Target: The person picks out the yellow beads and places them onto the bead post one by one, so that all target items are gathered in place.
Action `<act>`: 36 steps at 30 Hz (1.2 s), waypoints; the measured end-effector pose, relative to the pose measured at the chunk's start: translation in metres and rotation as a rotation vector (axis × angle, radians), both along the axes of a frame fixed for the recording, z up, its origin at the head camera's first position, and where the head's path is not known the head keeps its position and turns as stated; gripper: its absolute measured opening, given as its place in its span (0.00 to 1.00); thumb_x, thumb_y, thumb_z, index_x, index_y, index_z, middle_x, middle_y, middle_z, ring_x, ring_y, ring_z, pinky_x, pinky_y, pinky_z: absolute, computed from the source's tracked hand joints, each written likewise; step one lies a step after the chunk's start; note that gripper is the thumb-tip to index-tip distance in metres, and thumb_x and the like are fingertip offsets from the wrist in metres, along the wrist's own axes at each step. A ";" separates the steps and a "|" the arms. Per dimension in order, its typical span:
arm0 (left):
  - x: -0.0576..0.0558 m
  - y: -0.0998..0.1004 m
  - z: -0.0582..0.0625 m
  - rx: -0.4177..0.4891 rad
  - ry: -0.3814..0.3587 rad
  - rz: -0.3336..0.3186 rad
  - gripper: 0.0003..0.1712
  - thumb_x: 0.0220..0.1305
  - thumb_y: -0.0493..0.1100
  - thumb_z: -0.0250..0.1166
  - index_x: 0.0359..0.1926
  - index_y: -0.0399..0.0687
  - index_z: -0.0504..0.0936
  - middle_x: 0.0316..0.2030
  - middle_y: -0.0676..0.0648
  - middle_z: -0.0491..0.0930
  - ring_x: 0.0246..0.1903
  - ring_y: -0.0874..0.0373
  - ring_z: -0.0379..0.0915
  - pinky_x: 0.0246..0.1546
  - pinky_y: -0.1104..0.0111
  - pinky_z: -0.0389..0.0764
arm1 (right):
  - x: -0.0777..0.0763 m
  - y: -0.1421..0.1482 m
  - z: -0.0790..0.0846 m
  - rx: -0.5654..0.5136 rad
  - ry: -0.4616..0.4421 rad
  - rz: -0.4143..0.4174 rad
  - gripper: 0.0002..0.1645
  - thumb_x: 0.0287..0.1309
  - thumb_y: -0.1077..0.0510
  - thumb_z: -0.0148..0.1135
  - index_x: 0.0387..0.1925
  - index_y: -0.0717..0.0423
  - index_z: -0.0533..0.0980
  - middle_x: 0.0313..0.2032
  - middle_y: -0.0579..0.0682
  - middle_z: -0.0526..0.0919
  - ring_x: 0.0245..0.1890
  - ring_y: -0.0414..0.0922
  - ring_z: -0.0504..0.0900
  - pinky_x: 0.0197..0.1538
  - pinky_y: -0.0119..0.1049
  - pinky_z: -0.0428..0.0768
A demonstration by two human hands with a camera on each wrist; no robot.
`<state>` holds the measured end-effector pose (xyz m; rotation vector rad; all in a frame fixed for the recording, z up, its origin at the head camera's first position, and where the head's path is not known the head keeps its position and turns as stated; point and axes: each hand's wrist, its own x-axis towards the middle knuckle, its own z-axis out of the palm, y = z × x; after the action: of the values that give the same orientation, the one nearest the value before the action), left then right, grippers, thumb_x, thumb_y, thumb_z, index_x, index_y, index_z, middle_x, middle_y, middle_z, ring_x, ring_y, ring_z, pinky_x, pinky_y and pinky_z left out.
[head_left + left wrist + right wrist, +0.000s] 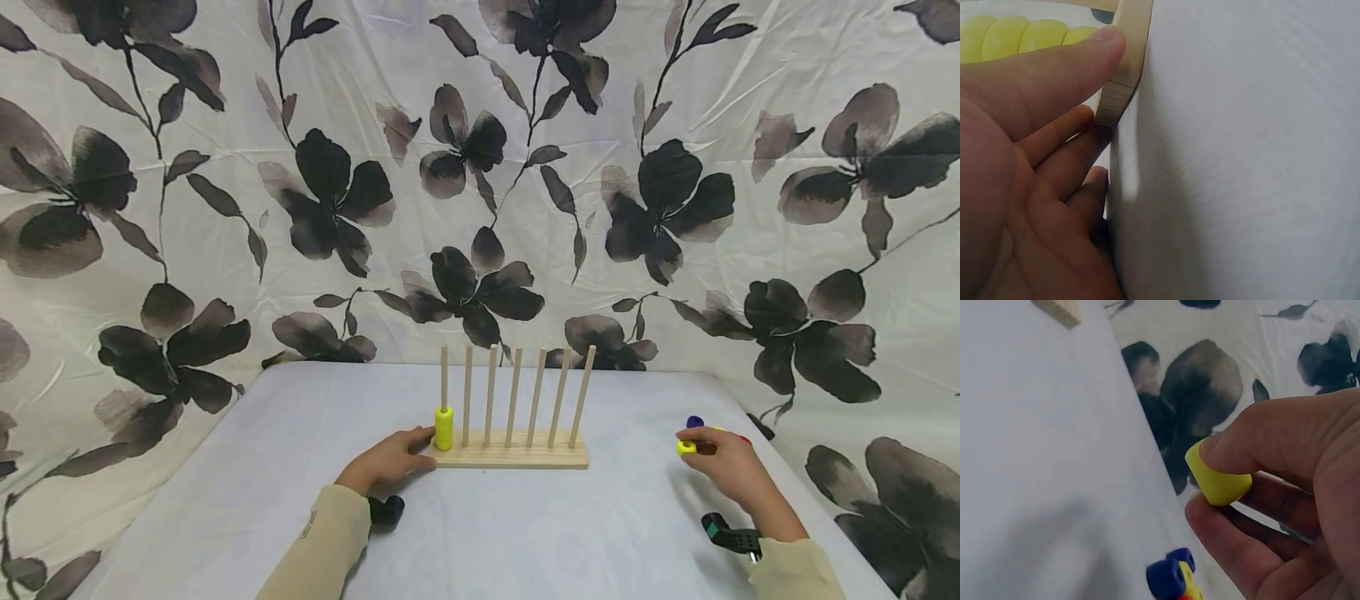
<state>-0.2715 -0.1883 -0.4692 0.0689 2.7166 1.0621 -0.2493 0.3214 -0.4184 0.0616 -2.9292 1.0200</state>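
A wooden peg rack [517, 457] with several upright dowels stands on the white-covered table. Yellow beads [444, 430] are stacked on its leftmost dowel. My left hand [384, 462] grips the left end of the base, with the thumb [1094, 53] along one edge and fingertips at the end face. Well to the right of the rack, my right hand [731, 468] pinches a single yellow bead [1222, 484] between thumb and fingers. In the right wrist view the bead appears raised off the table. Behind that hand lie loose blue beads [1167, 579], with yellow and red ones partly hidden.
White cloth [510, 533] covers the table, whose right edge [817, 500] runs close to my right hand. A floral curtain [480, 208] hangs behind it. Each wrist carries a black strapped device [727, 533].
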 end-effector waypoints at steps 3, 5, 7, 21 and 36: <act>0.001 0.000 0.000 0.001 -0.001 0.003 0.42 0.57 0.55 0.69 0.71 0.58 0.65 0.73 0.42 0.58 0.74 0.39 0.48 0.69 0.38 0.53 | -0.001 -0.008 0.004 -0.009 -0.004 0.006 0.23 0.58 0.59 0.65 0.55 0.60 0.77 0.51 0.62 0.80 0.47 0.53 0.77 0.42 0.38 0.81; 0.001 0.000 0.000 0.001 0.001 0.002 0.42 0.57 0.55 0.69 0.71 0.57 0.65 0.73 0.42 0.59 0.74 0.39 0.48 0.69 0.38 0.53 | -0.001 -0.013 0.008 -0.010 -0.003 0.015 0.22 0.58 0.58 0.64 0.55 0.60 0.77 0.52 0.62 0.80 0.48 0.54 0.78 0.43 0.40 0.82; 0.002 0.001 0.001 -0.002 0.004 0.001 0.41 0.58 0.55 0.69 0.71 0.57 0.65 0.73 0.42 0.59 0.74 0.39 0.49 0.69 0.38 0.53 | -0.001 -0.018 0.010 -0.005 0.003 0.025 0.22 0.58 0.58 0.64 0.55 0.59 0.77 0.52 0.61 0.80 0.50 0.56 0.78 0.44 0.43 0.83; 0.000 0.001 0.001 -0.005 0.006 0.006 0.41 0.58 0.55 0.69 0.71 0.60 0.65 0.73 0.43 0.59 0.73 0.39 0.49 0.69 0.37 0.53 | -0.005 -0.048 0.025 -0.041 0.023 0.101 0.21 0.59 0.56 0.65 0.53 0.57 0.78 0.54 0.59 0.79 0.55 0.58 0.78 0.49 0.48 0.84; 0.001 0.001 0.002 -0.002 0.001 0.003 0.41 0.59 0.54 0.68 0.72 0.58 0.64 0.73 0.42 0.59 0.73 0.39 0.49 0.69 0.38 0.54 | -0.008 -0.076 0.041 -0.036 0.068 0.238 0.17 0.59 0.57 0.64 0.51 0.55 0.80 0.50 0.55 0.83 0.48 0.53 0.82 0.47 0.45 0.85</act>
<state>-0.2706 -0.1869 -0.4671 0.0657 2.7197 1.0598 -0.2572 0.2449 -0.3774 0.4437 -2.8908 1.0741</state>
